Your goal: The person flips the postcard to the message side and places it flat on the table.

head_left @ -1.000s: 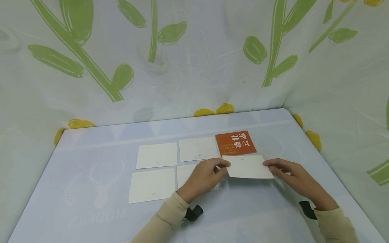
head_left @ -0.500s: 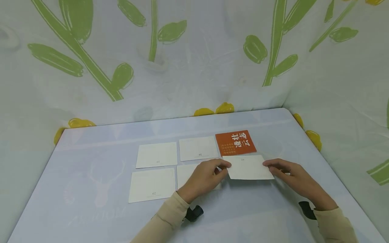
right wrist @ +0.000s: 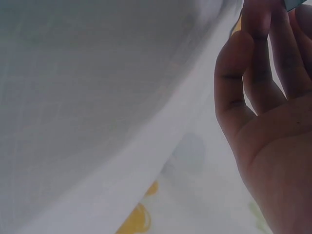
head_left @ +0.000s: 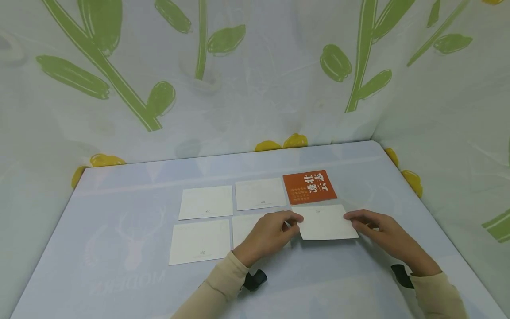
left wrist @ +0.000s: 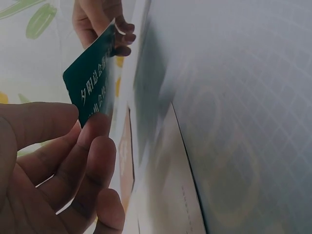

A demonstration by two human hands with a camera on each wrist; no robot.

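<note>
Between my two hands is a postcard [head_left: 326, 223], its white side up in the head view. Its underside is dark green with white characters, as the card [left wrist: 95, 73] shows in the left wrist view. My left hand [head_left: 271, 230] pinches its left edge between thumb and fingers. At the opposite edge, my right hand [head_left: 384, 235] pinches it the same way. The card is raised above the table and casts a shadow. In the right wrist view only a corner of the card [right wrist: 293, 4] shows, by the fingertips of my right hand [right wrist: 278, 112].
White postcards lie in two rows to the left, among them a front-left card [head_left: 200, 243], a back-left card [head_left: 206, 202] and a back-middle card [head_left: 260, 194]. Another card [head_left: 243, 226] is partly under my left hand. An orange card [head_left: 310, 187] lies behind, on the pale table [head_left: 131, 274].
The near edge of the held postcard has tipped slightly downward toward me, so more of its white face shows. Both hands have stayed nearly in place; the other cards have not moved.
</note>
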